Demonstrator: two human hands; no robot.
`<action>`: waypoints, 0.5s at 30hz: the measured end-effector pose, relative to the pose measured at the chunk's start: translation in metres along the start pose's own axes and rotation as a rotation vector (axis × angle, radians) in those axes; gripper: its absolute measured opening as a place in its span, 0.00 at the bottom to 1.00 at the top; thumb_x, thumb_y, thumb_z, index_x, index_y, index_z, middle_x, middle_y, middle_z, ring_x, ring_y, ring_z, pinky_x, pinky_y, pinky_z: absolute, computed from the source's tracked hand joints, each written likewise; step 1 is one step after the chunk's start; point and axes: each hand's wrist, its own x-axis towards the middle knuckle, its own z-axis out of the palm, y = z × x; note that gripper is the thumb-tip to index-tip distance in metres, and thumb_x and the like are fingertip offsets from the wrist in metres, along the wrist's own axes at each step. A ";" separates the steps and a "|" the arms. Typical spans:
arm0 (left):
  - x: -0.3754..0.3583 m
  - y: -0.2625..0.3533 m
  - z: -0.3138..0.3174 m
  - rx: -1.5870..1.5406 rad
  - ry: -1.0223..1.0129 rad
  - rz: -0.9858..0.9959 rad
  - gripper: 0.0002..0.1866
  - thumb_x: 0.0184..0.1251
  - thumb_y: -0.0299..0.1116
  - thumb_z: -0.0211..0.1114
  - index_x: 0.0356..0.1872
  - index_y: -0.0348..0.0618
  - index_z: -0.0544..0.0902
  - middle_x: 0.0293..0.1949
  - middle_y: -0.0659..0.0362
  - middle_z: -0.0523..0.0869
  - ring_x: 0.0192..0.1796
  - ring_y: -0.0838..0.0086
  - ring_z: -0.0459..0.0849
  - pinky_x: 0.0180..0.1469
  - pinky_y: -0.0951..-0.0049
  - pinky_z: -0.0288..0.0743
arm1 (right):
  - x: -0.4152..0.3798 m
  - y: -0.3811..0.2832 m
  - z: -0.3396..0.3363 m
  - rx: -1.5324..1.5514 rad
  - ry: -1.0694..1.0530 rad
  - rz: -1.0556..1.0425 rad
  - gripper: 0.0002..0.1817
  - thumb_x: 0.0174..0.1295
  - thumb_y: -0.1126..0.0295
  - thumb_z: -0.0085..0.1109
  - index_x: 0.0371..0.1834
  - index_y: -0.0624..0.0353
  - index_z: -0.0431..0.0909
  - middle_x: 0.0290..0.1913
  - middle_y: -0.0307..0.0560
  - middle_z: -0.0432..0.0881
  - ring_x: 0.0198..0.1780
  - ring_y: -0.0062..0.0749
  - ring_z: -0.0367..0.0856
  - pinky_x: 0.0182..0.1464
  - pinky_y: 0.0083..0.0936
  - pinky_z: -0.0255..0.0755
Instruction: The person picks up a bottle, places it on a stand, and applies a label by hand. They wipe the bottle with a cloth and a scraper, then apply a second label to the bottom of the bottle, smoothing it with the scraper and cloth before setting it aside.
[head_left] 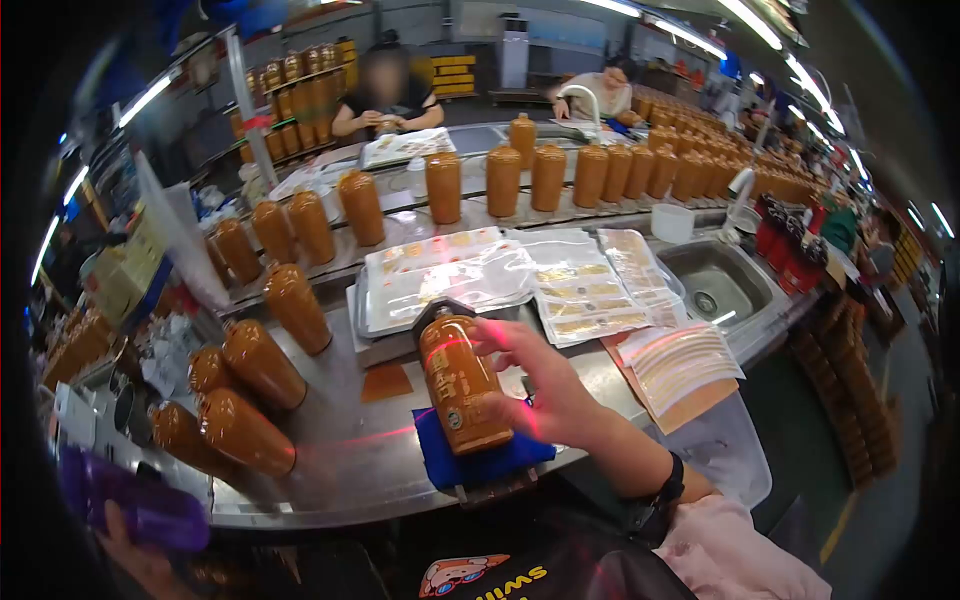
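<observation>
A glossy brown bottle [462, 385] with gold lettering rests on a blue cloth [440, 455], its upper end at a black angular holder [430, 315]. My right hand [535, 385] grips its right side, fingers near the top and thumb lower down. Red laser lines cross the bottle and my fingers. Low at the left edge, my left hand [135, 555] has its fingers against a purple container [140, 500]; much of that hand is dark and blurred. Sheets of gold labels [585, 285] lie beyond the bottle, and a strip sheet [680, 370] lies right of my hand.
Several brown bottles [265, 365] stand at the left of the metal table [350, 480]. More bottles [503, 180] line the ledge behind. A sink [715, 285] with a white tub [672, 222] is at the right. Two people [390, 100] sit across the bench.
</observation>
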 end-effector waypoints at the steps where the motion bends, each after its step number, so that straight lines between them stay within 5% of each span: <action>1: -0.021 0.003 0.014 -0.063 -0.143 0.046 0.29 0.69 0.38 0.61 0.67 0.33 0.68 0.60 0.48 0.76 0.59 0.62 0.78 0.62 0.60 0.73 | 0.007 -0.009 0.005 0.038 -0.093 -0.044 0.43 0.59 0.63 0.70 0.74 0.63 0.56 0.67 0.57 0.67 0.67 0.46 0.69 0.65 0.35 0.66; 3: -0.059 0.013 0.061 -0.153 -0.419 0.073 0.32 0.66 0.40 0.63 0.67 0.33 0.68 0.59 0.49 0.78 0.58 0.61 0.80 0.62 0.60 0.74 | 0.016 -0.028 0.021 0.027 -0.224 -0.122 0.54 0.55 0.60 0.74 0.78 0.60 0.45 0.71 0.56 0.62 0.70 0.45 0.65 0.66 0.38 0.66; 4: -0.083 0.029 0.103 -0.194 -0.387 -0.042 0.43 0.54 0.46 0.74 0.65 0.30 0.67 0.55 0.50 0.79 0.54 0.63 0.81 0.60 0.64 0.75 | 0.017 -0.035 0.028 0.028 -0.291 -0.165 0.60 0.53 0.58 0.76 0.80 0.58 0.40 0.73 0.56 0.59 0.71 0.45 0.64 0.66 0.40 0.65; 9: -0.152 0.031 0.207 -0.405 -0.642 -0.317 0.50 0.41 0.31 0.83 0.68 0.38 0.62 0.59 0.51 0.76 0.58 0.64 0.80 0.62 0.65 0.75 | 0.006 -0.047 0.046 0.123 -0.323 -0.158 0.71 0.46 0.54 0.81 0.80 0.60 0.30 0.75 0.63 0.54 0.76 0.49 0.56 0.72 0.44 0.58; 15: -0.193 0.017 0.272 -0.480 -0.910 -0.354 0.46 0.52 0.32 0.80 0.68 0.38 0.58 0.61 0.53 0.71 0.65 0.68 0.72 0.69 0.64 0.66 | -0.024 -0.022 0.034 0.088 -0.044 -0.102 0.70 0.43 0.58 0.82 0.78 0.64 0.33 0.75 0.66 0.53 0.74 0.54 0.60 0.73 0.40 0.58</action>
